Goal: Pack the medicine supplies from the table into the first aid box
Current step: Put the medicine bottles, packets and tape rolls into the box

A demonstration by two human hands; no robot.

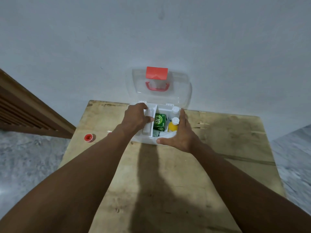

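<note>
One white tube is gripped by the left hand inside the first aid box; the box's side is touched by the flat right hand.

2 btls, 1 tube, 1 carton, 1 tape

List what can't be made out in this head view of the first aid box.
All head view.
White tube: the left hand gripping it covers its upper part.
Small red item: mostly behind the left forearm.
Rear bottle: only its white cap shows.
Green carton: small print too small to read.
First aid box: near right corner under the right hand.
</note>
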